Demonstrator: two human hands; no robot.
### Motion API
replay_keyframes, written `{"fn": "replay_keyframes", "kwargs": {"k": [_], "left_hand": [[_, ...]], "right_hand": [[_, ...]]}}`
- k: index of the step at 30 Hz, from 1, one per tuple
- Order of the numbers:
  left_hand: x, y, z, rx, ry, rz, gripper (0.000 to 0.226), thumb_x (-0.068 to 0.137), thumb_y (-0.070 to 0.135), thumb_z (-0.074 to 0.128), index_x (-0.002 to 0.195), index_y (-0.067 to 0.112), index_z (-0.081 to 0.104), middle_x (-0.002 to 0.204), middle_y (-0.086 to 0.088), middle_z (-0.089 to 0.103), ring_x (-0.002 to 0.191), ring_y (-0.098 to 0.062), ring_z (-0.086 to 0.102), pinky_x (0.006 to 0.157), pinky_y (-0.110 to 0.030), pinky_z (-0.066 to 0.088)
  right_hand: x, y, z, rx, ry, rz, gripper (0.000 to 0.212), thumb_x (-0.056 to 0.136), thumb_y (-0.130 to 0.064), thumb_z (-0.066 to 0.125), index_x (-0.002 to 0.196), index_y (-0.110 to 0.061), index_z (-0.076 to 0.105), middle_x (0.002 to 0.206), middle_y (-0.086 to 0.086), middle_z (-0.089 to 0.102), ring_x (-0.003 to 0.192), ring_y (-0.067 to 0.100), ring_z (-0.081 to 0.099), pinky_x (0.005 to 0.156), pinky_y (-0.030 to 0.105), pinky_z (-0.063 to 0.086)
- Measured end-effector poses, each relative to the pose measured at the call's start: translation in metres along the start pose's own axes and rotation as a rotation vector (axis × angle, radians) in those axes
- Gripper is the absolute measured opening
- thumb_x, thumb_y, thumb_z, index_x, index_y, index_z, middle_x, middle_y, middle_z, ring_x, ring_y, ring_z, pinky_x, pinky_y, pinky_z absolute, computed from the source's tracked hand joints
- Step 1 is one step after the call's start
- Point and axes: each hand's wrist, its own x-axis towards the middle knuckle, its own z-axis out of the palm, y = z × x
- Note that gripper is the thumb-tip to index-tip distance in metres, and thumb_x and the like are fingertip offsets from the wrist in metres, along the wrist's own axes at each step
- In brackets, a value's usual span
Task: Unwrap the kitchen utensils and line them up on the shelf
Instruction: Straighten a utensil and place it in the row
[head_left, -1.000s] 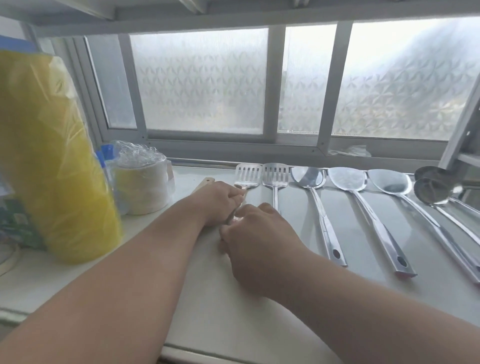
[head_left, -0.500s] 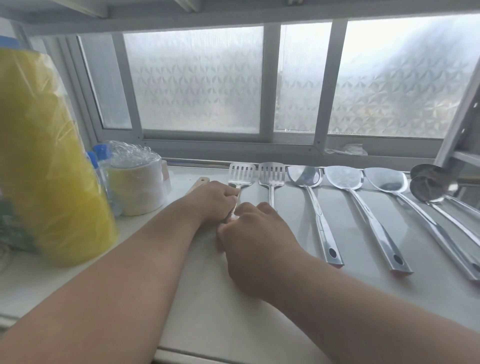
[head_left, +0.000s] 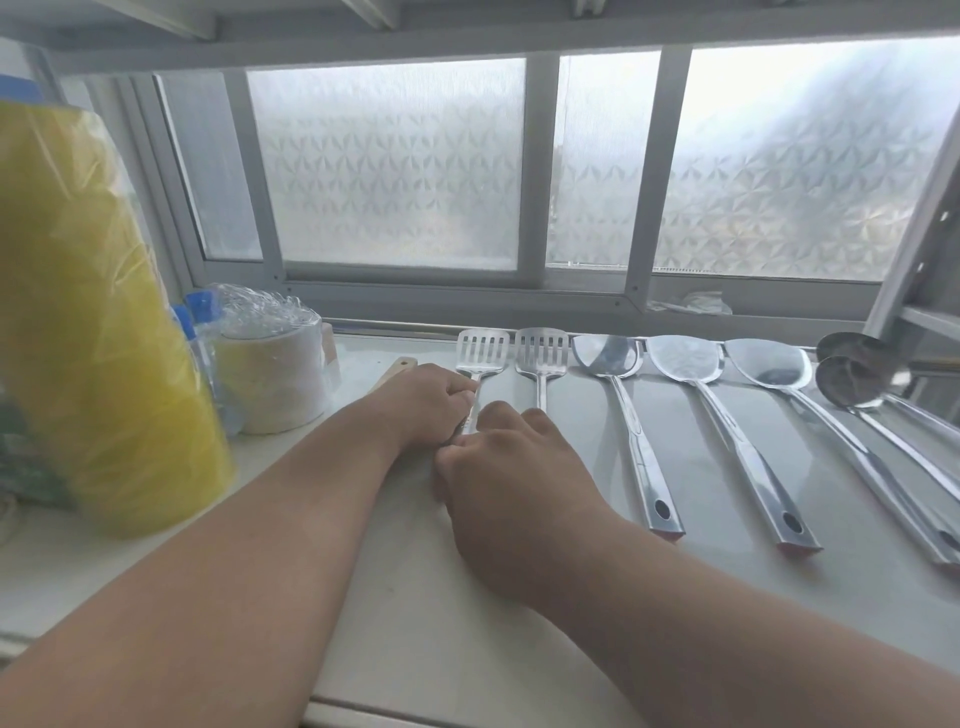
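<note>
Fingers of the left hand (head_left: 426, 402) and right hand (head_left: 511, 467) are pinching the slotted spatula (head_left: 482, 353) handle; keeping it parallel to the neighbouring spatula (head_left: 542, 349) is advisable.

I see steel utensils lying side by side on the shelf (head_left: 597, 613) — two slotted turners (head_left: 482, 352), three spatulas (head_left: 605, 354), two ladles (head_left: 852, 387) — heads toward the window.

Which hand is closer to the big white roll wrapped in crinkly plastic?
The left hand. It rests just right of the white plastic-wrapped roll, gripping the leftmost slotted metal spatula. The right hand sits farther right and nearer the person.
</note>
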Motion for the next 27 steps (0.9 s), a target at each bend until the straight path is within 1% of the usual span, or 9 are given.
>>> {"fn": "replay_keyframes", "kwargs": {"k": [4,7,9,11,15,18,22,25,27], "left_hand": [[0.0000,-0.0012,0.0001,0.014,0.008,0.017,0.031,0.108,0.038,0.051,0.089,0.028,0.073,0.075,0.009,0.067,0.072,-0.013,0.058,0.078,-0.033,0.051],[0.0016,-0.0024,0.0002,0.021,0.020,0.027,0.034,0.108,0.036,0.051,0.093,0.015,0.072,0.077,0.000,0.069,0.069,-0.016,0.053,0.083,-0.041,0.056],[0.0022,-0.0028,0.0006,0.026,0.029,0.024,0.036,0.108,0.035,0.051,0.089,0.010,0.068,0.070,0.001,0.060,0.066,-0.017,0.049,0.078,-0.040,0.053],[0.0018,-0.0027,0.0009,0.031,0.032,0.023,0.037,0.108,0.037,0.051,0.088,0.010,0.067,0.071,-0.001,0.061,0.066,-0.017,0.049,0.077,-0.040,0.053],[0.0018,-0.0022,0.0012,0.043,0.041,0.019,0.036,0.108,0.037,0.050,0.084,0.017,0.067,0.086,-0.006,0.066,0.078,-0.018,0.056,0.094,-0.047,0.056],[0.0025,-0.0030,0.0009,0.041,0.043,0.034,0.038,0.108,0.037,0.050,0.089,0.010,0.069,0.077,-0.003,0.063,0.071,-0.018,0.054,0.089,-0.047,0.057],[0.0046,-0.0056,0.0018,0.038,0.054,0.041,0.038,0.108,0.037,0.051,0.090,0.010,0.070,0.085,-0.012,0.071,0.070,-0.018,0.054,0.085,-0.041,0.057],[0.0056,-0.0056,0.0023,0.039,0.053,0.043,0.037,0.108,0.037,0.052,0.091,0.010,0.071,0.072,-0.006,0.064,0.067,-0.018,0.052,0.078,-0.036,0.052],[0.0074,-0.0064,0.0022,0.036,0.052,0.043,0.037,0.108,0.038,0.052,0.091,0.012,0.072,0.081,-0.006,0.072,0.069,-0.018,0.054,0.083,-0.038,0.055]], "right_hand": [[0.0004,-0.0006,0.0006,0.007,0.007,-0.006,0.028,0.086,-0.014,0.048,0.103,-0.022,0.069,0.102,0.001,0.066,0.108,0.025,0.044,0.088,0.036,0.027],[0.0001,-0.0013,-0.0027,0.034,-0.012,-0.006,0.024,0.085,-0.011,0.048,0.099,-0.019,0.066,0.103,0.003,0.065,0.110,0.025,0.043,0.083,0.034,0.019],[0.0000,-0.0012,-0.0040,0.033,-0.014,-0.010,0.022,0.086,-0.010,0.048,0.096,-0.019,0.065,0.101,0.004,0.065,0.108,0.025,0.043,0.083,0.034,0.018],[0.0000,-0.0013,-0.0036,0.034,-0.019,-0.008,0.022,0.086,-0.010,0.047,0.096,-0.019,0.065,0.100,0.003,0.065,0.107,0.025,0.043,0.083,0.034,0.019],[0.0006,-0.0015,-0.0015,0.050,-0.035,-0.002,0.023,0.087,-0.011,0.048,0.098,-0.020,0.066,0.100,0.001,0.066,0.107,0.024,0.044,0.086,0.036,0.025],[0.0009,-0.0003,-0.0008,0.074,-0.037,0.010,0.023,0.089,-0.012,0.048,0.098,-0.021,0.067,0.102,0.000,0.067,0.108,0.024,0.045,0.087,0.036,0.025],[0.0007,0.0003,0.0004,0.105,-0.044,0.027,0.022,0.091,-0.015,0.049,0.099,-0.024,0.068,0.100,-0.001,0.067,0.108,0.024,0.046,0.090,0.036,0.030],[0.0007,0.0008,0.0027,0.118,-0.040,0.041,0.020,0.093,-0.018,0.050,0.097,-0.026,0.068,0.099,-0.001,0.066,0.108,0.023,0.046,0.087,0.036,0.028],[0.0012,0.0015,0.0041,0.107,-0.034,0.044,0.018,0.095,-0.020,0.050,0.095,-0.025,0.067,0.098,-0.001,0.066,0.107,0.023,0.046,0.087,0.036,0.030]]}}
